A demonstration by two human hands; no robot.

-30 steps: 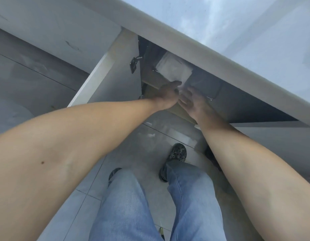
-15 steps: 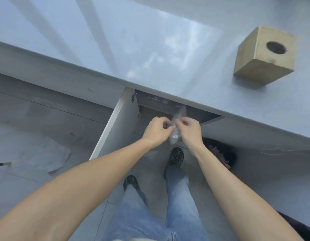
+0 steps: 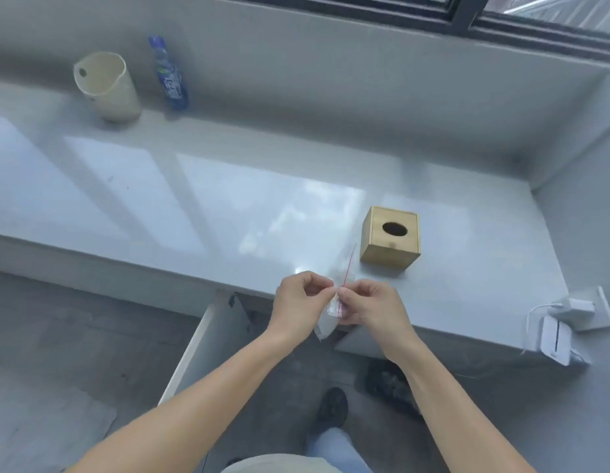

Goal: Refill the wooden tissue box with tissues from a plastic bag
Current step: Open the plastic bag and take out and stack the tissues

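Both hands pinched the plastic bag (image 3: 327,319) at its red-striped top, left hand (image 3: 302,303) and right hand (image 3: 368,307) almost touching, bag hanging down at the bench (image 3: 194,199) front edge. Wooden tissue box (image 3: 390,237) sat ahead-right, right hand nearer, hole up, path clear; cup (image 3: 107,87) and bottle (image 3: 168,75) well apart

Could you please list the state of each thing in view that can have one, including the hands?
plastic bag: pinched at its top by both hands, hanging in front of the counter edge; whether its seal is open I cannot tell.
left hand: grip closed on the bag.
right hand: grip closed on the bag.
wooden tissue box: upright on the counter, no tissue showing at its hole.
cabinet door: open.
bottle: upright, capped.
beige container: upright, open-topped.
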